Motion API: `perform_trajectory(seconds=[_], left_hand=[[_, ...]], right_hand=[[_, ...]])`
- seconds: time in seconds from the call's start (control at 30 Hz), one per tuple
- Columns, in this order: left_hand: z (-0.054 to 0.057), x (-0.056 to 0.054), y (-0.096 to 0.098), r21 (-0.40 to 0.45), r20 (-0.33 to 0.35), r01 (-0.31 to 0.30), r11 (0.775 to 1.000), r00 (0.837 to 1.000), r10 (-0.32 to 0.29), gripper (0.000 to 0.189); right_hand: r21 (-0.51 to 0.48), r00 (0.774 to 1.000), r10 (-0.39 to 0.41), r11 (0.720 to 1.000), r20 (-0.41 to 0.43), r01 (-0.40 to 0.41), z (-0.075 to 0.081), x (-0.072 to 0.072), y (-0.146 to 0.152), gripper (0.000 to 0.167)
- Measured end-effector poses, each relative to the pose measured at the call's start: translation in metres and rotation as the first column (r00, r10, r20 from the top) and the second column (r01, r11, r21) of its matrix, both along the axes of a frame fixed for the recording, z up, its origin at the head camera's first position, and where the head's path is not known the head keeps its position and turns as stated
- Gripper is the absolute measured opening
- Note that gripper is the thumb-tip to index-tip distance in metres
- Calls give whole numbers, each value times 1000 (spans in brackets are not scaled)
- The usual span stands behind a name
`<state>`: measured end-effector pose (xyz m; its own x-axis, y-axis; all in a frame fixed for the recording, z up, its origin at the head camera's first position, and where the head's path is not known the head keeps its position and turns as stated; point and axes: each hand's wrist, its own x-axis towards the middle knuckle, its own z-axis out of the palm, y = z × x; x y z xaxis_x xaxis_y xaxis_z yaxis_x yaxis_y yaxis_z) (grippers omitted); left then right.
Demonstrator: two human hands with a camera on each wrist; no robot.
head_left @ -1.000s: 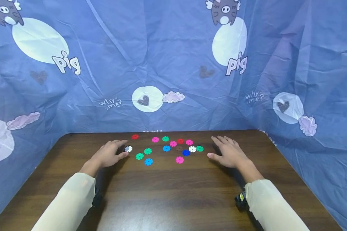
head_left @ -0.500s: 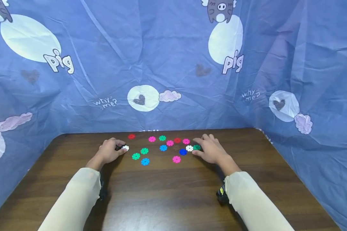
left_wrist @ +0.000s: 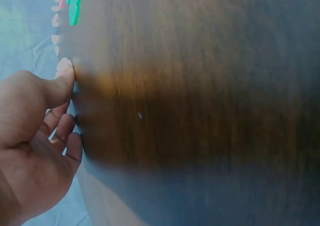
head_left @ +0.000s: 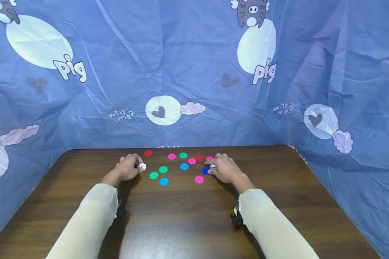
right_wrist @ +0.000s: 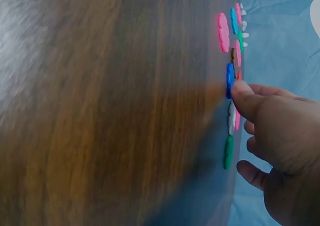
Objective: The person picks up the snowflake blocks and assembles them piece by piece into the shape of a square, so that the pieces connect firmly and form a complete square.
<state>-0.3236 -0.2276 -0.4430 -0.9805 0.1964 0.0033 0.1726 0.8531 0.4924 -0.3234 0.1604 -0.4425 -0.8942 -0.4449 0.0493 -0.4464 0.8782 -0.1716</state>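
In the head view my left hand (head_left: 127, 168) pinches a white notched plastic disc (head_left: 143, 166) between thumb and forefinger at the left of the scattered discs. The left wrist view has its thumb against the white rim (left_wrist: 65, 63), the other fingers bent behind. My right hand (head_left: 226, 169) reaches over the right end of the group, thumb and forefinger apart. Its thumb tip is right at a dark blue disc (right_wrist: 230, 80). Another white disc (head_left: 213, 167) shows partly between these fingers. A green disc (right_wrist: 228, 152) lies under the hand, hidden in the head view.
Pink (head_left: 199, 179), light blue (head_left: 164, 181), green (head_left: 163, 169), red (head_left: 148, 153) and brown (head_left: 199, 166) discs lie flat between the hands on the brown wooden table (head_left: 168, 223). A blue printed cloth (head_left: 194, 133) stands along the table's back and sides.
My right hand has moved left, from beside the green disc to over the white one and up to the dark blue one. My left thumb and forefinger have closed on the left white disc.
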Motion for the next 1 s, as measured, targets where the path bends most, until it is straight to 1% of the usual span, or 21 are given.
perform_trajectory(seconds=[0.1,0.2,0.3,0.4,0.47,0.57,0.73,0.87,1.0], left_hand=[[-1,-2,2,20,-15,12,1000,1000,-12,22],[-4,-4,2,68,-38,37,997,999,-34,23],[-8,-6,-1,132,-50,42,990,998,-35,23],[-12,-6,-5,188,-54,24,982,998,-14,23],[-14,-5,-6,218,-56,13,976,998,-1,22],[-12,-2,-5,241,-53,-2,970,998,15,22],[-10,0,-5,262,-63,-12,965,998,30,21],[-11,0,-6,272,-71,-27,962,996,48,21],[-12,-2,-8,280,-56,-45,959,996,63,21]], right_hand=[[-23,1000,2,1000,13,-1,-2,-1,0,30],[-48,999,-5,999,33,6,-4,-3,-1,24],[-58,995,-28,998,99,34,-3,-5,-3,17],[-54,982,-49,997,182,59,-1,-6,-6,9],[-49,976,-55,997,211,67,0,-8,-7,7],[-68,976,-52,995,213,68,-1,-8,-7,9],[-97,978,-51,993,202,72,-4,-10,-7,10],[-100,975,-41,993,218,64,-2,-10,-9,8],[-108,972,-46,992,230,73,2,-10,-10,8]])
